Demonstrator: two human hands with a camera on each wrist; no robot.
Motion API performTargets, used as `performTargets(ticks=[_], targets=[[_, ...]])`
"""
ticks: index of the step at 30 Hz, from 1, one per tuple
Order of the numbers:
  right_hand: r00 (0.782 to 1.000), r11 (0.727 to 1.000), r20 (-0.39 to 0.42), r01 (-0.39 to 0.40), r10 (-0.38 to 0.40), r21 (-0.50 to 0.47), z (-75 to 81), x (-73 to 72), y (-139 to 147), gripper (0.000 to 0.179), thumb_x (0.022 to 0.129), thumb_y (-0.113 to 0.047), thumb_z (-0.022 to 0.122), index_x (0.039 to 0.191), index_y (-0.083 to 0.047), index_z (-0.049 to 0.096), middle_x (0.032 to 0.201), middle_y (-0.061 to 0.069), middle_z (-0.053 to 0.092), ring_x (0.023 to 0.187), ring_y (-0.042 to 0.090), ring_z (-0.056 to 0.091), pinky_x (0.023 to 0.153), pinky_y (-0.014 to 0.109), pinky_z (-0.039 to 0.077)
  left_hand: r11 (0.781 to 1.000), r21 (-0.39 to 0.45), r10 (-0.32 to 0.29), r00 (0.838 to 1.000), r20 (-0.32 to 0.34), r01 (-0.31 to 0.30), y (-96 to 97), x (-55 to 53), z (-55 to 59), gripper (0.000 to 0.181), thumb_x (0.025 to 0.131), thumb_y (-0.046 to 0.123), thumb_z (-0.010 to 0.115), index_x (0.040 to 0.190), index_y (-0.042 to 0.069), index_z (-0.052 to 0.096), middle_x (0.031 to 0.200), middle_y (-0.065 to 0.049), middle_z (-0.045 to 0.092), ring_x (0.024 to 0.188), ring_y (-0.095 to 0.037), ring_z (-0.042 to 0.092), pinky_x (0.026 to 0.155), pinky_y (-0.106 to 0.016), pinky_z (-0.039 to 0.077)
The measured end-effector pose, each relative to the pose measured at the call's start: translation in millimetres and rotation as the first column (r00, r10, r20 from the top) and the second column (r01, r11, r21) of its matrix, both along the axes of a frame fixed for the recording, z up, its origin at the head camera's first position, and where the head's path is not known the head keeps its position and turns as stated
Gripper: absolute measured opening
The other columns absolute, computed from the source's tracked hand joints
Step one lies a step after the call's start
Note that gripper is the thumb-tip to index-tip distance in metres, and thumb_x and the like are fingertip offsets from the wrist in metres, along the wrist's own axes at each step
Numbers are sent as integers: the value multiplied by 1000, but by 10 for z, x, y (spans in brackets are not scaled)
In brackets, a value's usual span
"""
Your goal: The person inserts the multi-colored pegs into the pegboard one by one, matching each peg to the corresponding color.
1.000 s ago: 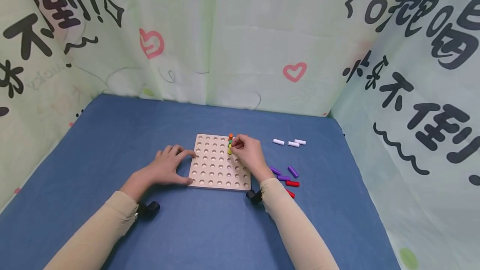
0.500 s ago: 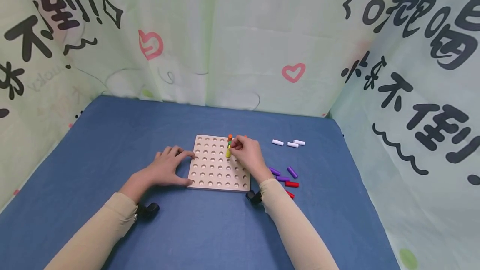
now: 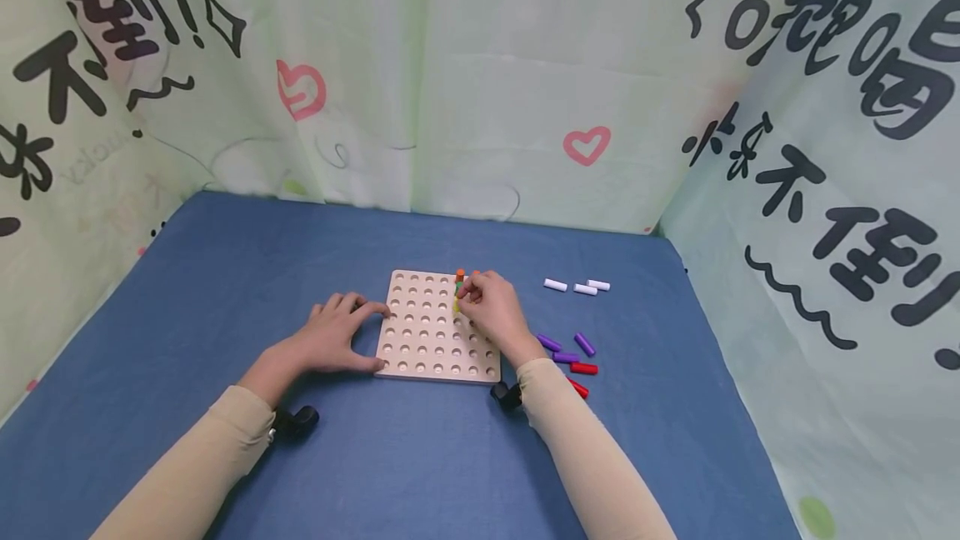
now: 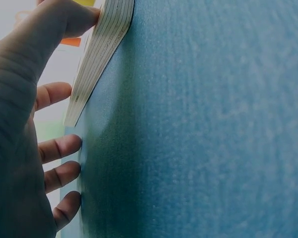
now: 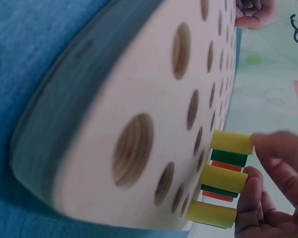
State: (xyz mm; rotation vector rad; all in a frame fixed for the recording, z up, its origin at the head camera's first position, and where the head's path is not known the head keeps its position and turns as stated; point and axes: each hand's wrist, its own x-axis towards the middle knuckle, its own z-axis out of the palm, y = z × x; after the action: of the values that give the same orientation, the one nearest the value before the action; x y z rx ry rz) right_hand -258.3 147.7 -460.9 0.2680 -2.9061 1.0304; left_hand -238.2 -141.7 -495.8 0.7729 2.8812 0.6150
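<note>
A square wooden pegboard [image 3: 438, 350] with rows of round holes lies on the blue cloth. My left hand [image 3: 336, 336] is spread at its left side, thumb at the near corner and index finger farther up the edge. My right hand [image 3: 497, 312] is over the board's far right part. In the right wrist view, its thumb tip touches the end of a yellow peg [image 5: 232, 142] standing in the board, while the bent index finger lies by another yellow peg [image 5: 224, 178]. Green pegs [image 5: 229, 158] and orange pegs [image 5: 226, 166] stand behind them, partly hidden.
On the cloth right of the board lie three white pegs [image 3: 555, 284], several purple pegs [image 3: 585, 345] and red pegs [image 3: 584, 368]. A printed pale curtain [image 3: 480, 107] hangs behind and beside the table.
The yellow peg that my right fingers pinched has gone down into the board, and the fingertips now sit at its top. My left hand stays where it was.
</note>
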Motion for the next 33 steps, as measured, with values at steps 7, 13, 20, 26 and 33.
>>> performTargets(ticks=[7,13,20,26,33], targets=[[1000,1000,30,8,-7,-26,11,16,3,7,95,-7,69,98,-12,72,106,7,58,94,21,57,85,37,50,1000,-15,11,1000,9,-11,12,-7,2,72,77,62,80,139,33,55,133,-13,51,124,-40,44,91,-60,34],[1000,999,22,9,-8,-51,12,39,24,7,97,-8,67,100,-12,72,110,8,60,97,21,60,89,38,53,1000,-20,0,1000,7,0,14,-22,-11,74,77,65,78,139,34,54,132,-13,50,122,-41,44,91,-61,34],[1000,994,4,8,-8,-107,16,79,76,5,96,-9,68,99,-12,71,104,5,61,92,19,62,84,36,54,1000,-19,6,1000,4,-6,6,-20,-17,73,77,62,80,139,34,55,133,-13,51,123,-40,44,91,-60,34],[999,994,-5,37,-38,-107,18,124,157,5,96,-11,68,99,-13,71,101,5,62,91,18,62,82,34,54,1000,-16,2,1000,-2,-2,-3,3,-2,73,76,63,80,138,33,55,132,-15,50,123,-43,44,90,-62,34],[992,988,-28,123,-126,-89,16,178,370,5,94,-10,68,99,-11,71,101,8,64,89,20,63,82,37,55,1000,-6,-7,1000,-5,7,0,11,10,71,77,61,80,138,32,56,134,-14,50,125,-43,44,90,-61,35]])
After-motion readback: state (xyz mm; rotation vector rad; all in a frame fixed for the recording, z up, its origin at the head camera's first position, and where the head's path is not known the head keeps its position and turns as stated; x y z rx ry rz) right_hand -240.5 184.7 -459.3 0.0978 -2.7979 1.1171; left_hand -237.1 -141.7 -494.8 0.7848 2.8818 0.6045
